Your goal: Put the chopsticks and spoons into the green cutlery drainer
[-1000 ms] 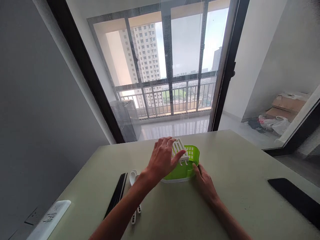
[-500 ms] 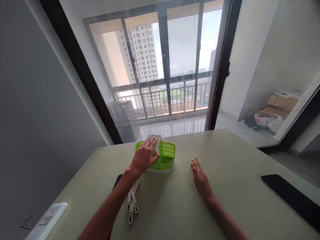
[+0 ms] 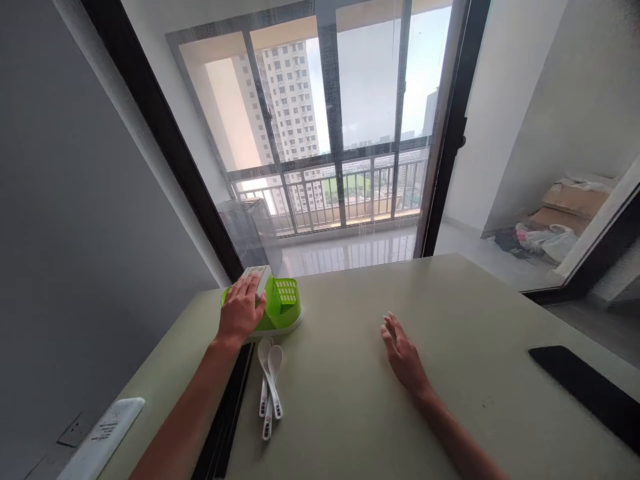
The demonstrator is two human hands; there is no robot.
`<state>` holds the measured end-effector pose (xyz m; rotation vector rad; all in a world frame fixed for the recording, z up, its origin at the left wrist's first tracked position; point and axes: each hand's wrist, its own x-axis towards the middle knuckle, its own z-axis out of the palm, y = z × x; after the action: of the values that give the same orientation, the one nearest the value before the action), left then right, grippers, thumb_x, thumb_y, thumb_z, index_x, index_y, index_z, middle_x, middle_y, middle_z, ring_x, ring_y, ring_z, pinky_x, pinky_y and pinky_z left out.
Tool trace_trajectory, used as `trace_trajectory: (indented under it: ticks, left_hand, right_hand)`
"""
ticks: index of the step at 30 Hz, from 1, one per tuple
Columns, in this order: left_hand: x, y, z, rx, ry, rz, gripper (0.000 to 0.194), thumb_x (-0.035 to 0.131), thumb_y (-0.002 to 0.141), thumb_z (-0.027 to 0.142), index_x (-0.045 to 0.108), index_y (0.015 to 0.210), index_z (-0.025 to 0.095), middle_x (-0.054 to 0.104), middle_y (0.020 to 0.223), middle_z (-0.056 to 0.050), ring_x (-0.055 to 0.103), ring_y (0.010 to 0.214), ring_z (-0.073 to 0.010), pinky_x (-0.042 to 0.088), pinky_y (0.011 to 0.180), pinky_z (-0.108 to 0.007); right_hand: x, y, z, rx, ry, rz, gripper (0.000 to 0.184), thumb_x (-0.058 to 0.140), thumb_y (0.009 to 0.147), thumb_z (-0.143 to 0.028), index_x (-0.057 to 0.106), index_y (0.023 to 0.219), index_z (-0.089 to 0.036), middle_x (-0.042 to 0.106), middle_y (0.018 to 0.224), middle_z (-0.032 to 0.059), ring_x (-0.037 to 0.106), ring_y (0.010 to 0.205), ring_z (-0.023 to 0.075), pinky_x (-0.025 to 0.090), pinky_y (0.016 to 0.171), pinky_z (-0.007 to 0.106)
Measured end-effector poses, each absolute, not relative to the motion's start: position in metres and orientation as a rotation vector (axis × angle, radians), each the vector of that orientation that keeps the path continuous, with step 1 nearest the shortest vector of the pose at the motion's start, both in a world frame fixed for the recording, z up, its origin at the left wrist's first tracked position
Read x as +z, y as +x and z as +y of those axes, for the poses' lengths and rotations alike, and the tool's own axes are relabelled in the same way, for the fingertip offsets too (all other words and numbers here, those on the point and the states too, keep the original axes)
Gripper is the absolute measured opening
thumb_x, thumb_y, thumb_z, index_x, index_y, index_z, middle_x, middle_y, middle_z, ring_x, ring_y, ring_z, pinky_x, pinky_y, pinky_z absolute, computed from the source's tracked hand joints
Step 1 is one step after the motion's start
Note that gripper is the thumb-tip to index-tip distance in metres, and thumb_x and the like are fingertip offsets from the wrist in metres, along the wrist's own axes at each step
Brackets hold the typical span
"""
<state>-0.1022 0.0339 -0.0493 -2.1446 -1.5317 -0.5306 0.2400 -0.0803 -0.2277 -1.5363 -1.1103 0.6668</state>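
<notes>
My left hand (image 3: 240, 312) is wrapped over the white top of a green plastic cutlery holder (image 3: 286, 312), which stands on the table with a white base. The holder has slotted walls and a divided inside; my palm and fingers hide its left part. Just in front of it lie three white spoons (image 3: 270, 373) in a crossed pile. Black chopsticks (image 3: 231, 413) lie beside the spoons, partly covered by my left forearm. On the right, my right hand (image 3: 404, 357) rests edge-down on the table, fingers stretched out and holding nothing, apart from the holder.
The pale green table (image 3: 350, 413) reaches a glass sliding door at its far edge. A long black flat object (image 3: 585, 387) lies at the right. A white power strip (image 3: 107, 433) sits at the left edge. Beyond the glass are cardboard boxes (image 3: 573, 203) and bags.
My left hand has shifted the green cutlery holder to the left across the table. The spoons and chopsticks show more fully now. My right hand has stayed in about the same spot.
</notes>
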Motion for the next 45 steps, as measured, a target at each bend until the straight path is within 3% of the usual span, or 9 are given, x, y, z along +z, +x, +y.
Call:
trace_trajectory:
  ticks: [11,15,18,23,27,32,37,41,45]
  left_hand:
    - [-0.056,-0.101,0.032,-0.585,-2.078,-1.571,0.054,0.039,0.1,0.033,0.053,0.149,0.016,0.057,0.153,-0.013,0.046,0.147,-0.0328,0.032,0.123,-0.048]
    - [-0.055,-0.08,0.018,-0.737,-2.077,-1.58,0.052,0.045,0.099,0.029,0.052,0.148,0.015,0.044,0.163,-0.014,0.026,0.157,-0.0378,0.027,0.126,-0.056]
    - [-0.068,-0.039,-0.007,-0.932,-2.246,-1.465,0.049,0.047,0.101,0.032,0.049,0.148,0.017,0.031,0.169,-0.015,0.011,0.161,-0.0343,0.024,0.128,-0.058]
    - [-0.118,0.044,-0.05,-1.225,-2.742,-1.468,0.045,0.049,0.103,0.041,0.046,0.146,0.025,0.035,0.167,-0.013,0.027,0.158,-0.0276,0.035,0.124,-0.052]
    - [-0.155,0.086,-0.065,-1.428,-3.065,-1.565,0.046,0.048,0.103,0.048,0.052,0.141,0.023,0.055,0.153,-0.015,0.05,0.145,-0.0253,0.042,0.12,-0.047]
    - [-0.174,0.101,-0.073,-1.64,-3.48,-1.466,0.046,0.052,0.101,0.052,0.064,0.132,0.021,0.073,0.13,-0.012,0.071,0.115,-0.0247,0.055,0.101,-0.038]
    - [-0.18,0.097,-0.075,-1.766,-3.491,-1.715,0.053,0.05,0.1,0.06,0.079,0.107,0.015,0.08,0.101,-0.01,0.073,0.095,-0.0246,0.056,0.085,-0.032]
    - [-0.18,0.095,-0.076,-1.868,-3.43,-1.819,0.056,0.049,0.1,0.06,0.081,0.101,0.015,0.08,0.092,-0.008,0.073,0.089,-0.024,0.055,0.083,-0.031]
    - [-0.18,0.095,-0.076,-1.9,-3.384,-1.826,0.056,0.047,0.1,0.058,0.081,0.099,0.014,0.079,0.088,-0.008,0.072,0.085,-0.0232,0.054,0.08,-0.031]
  right_hand:
    - [-0.236,0.242,-0.078,0.615,-1.553,-1.143,0.067,0.041,0.098,-0.055,0.047,0.153,-0.017,0.057,0.154,0.0143,0.053,0.143,0.0269,0.037,0.121,0.046]
    - [-0.238,0.241,-0.078,0.595,-1.559,-1.15,0.064,0.041,0.098,-0.054,0.052,0.148,-0.014,0.058,0.152,0.0159,0.054,0.142,0.0287,0.038,0.12,0.049]
    - [-0.239,0.241,-0.078,0.579,-1.564,-1.159,0.062,0.044,0.096,-0.053,0.054,0.145,-0.015,0.06,0.15,0.0159,0.055,0.141,0.0302,0.038,0.119,0.051]
    - [-0.231,0.244,-0.081,0.565,-1.537,-1.21,0.051,0.048,0.094,-0.046,0.063,0.133,-0.017,0.066,0.142,0.0157,0.06,0.133,0.0308,0.045,0.112,0.049]
    - [-0.219,0.239,-0.088,0.622,-1.439,-1.342,0.031,0.045,0.093,-0.033,0.072,0.102,-0.021,0.08,0.104,0.0087,0.074,0.094,0.0239,0.057,0.081,0.034]
    - [-0.214,0.221,-0.098,0.65,-1.297,-1.56,0.021,0.054,0.083,-0.025,0.067,0.068,-0.021,0.073,0.066,0.0028,0.064,0.06,0.0173,0.045,0.056,0.025]
    - [-0.216,0.208,-0.104,0.63,-1.263,-1.661,0.019,0.053,0.076,-0.015,0.069,0.066,-0.02,0.077,0.068,0.0039,0.066,0.063,0.0176,0.044,0.06,0.025]
    - [-0.22,0.202,-0.104,0.605,-1.269,-1.689,0.019,0.053,0.074,-0.014,0.068,0.064,-0.02,0.076,0.066,0.0055,0.066,0.059,0.018,0.043,0.056,0.025]
    - [-0.225,0.2,-0.102,0.553,-1.262,-1.712,0.021,0.054,0.076,-0.015,0.069,0.062,-0.02,0.076,0.064,0.0072,0.067,0.059,0.0197,0.048,0.064,0.029]
